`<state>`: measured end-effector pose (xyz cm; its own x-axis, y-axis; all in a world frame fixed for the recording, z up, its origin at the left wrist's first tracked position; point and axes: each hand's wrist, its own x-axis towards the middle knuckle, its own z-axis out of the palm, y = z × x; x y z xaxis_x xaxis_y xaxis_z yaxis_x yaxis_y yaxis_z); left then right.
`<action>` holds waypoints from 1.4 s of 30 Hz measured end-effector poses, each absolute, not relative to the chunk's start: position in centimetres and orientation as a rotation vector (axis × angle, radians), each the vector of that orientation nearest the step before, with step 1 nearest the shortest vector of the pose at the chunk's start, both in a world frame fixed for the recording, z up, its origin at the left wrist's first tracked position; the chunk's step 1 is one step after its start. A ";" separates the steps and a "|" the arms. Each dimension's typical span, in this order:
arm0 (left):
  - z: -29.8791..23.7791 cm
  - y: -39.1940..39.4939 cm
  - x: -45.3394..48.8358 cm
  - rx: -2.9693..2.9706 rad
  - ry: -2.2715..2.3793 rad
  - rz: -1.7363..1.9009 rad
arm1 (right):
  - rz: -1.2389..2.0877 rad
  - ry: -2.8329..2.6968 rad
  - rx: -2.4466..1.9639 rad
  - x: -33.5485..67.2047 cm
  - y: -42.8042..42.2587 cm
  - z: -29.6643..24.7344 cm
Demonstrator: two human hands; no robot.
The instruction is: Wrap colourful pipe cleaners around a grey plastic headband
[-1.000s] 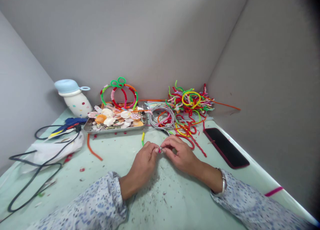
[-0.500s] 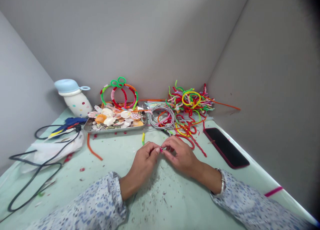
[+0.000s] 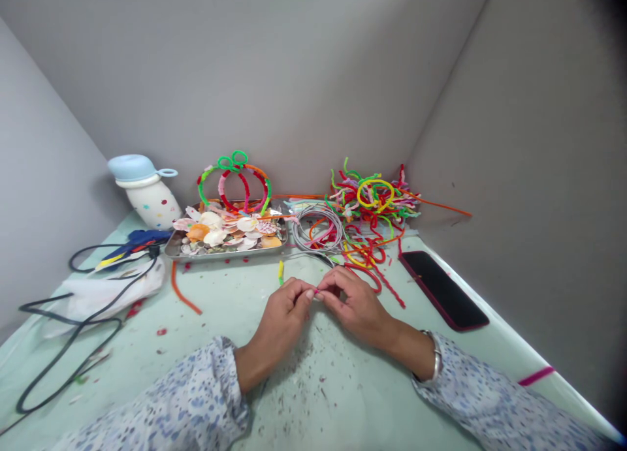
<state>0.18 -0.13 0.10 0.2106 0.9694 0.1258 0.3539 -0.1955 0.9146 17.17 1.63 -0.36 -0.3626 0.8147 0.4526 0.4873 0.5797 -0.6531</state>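
Note:
My left hand (image 3: 284, 314) and my right hand (image 3: 356, 302) rest on the pale green table (image 3: 220, 346), fingertips meeting at the middle. Both are pinched on a tiny pink piece (image 3: 317, 295), too small to name surely; it looks like a bit of pipe cleaner. A short yellow-green pipe cleaner piece (image 3: 281, 271) lies just beyond my left hand. A loose pile of coloured pipe cleaners (image 3: 371, 206) lies behind my right hand.
A metal tray of shells (image 3: 225, 237) sits at the back with a pipe-cleaner hoop (image 3: 234, 180) behind it. A white jar with a blue lid (image 3: 147, 191), a blue glue gun (image 3: 132, 244) with black cord (image 3: 63, 346), grey wire coil (image 3: 316, 229), orange strand (image 3: 182, 293) and dark phone (image 3: 443, 289) surround the hands.
Almost nothing: my fingertips shift slightly around the small pink piece while both hands stay in place.

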 end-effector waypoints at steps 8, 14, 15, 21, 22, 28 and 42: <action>0.2 -0.2 0.2 1.755 1.277 0.974 | 0.668 -1.976 -1.073 17.1 1.7 -0.3; 0.1 -0.3 0.2 1.742 1.292 1.002 | 0.644 -1.991 -1.026 17.2 1.9 -0.5; 0.0 -0.3 0.2 1.747 1.293 1.007 | 0.642 -1.994 -1.016 17.2 1.9 -0.5; -0.1 -0.2 0.3 1.775 1.309 1.008 | 0.599 -2.013 -1.023 17.2 1.7 -0.5; -0.1 -0.2 0.3 1.780 1.313 1.003 | 0.590 -2.019 -1.031 17.2 1.7 -0.5; -0.2 -0.2 0.3 1.817 1.330 0.992 | 0.564 -2.031 -1.078 17.0 1.4 -0.2; -0.3 -0.1 0.2 1.842 1.360 0.951 | 0.574 -2.029 -1.109 16.8 1.3 -0.1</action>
<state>0.18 -0.14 -0.27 0.1986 0.9648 0.1725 0.4928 -0.2504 0.8333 16.83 1.25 -0.15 -0.3518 0.8498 0.3926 0.5178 0.5261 -0.6746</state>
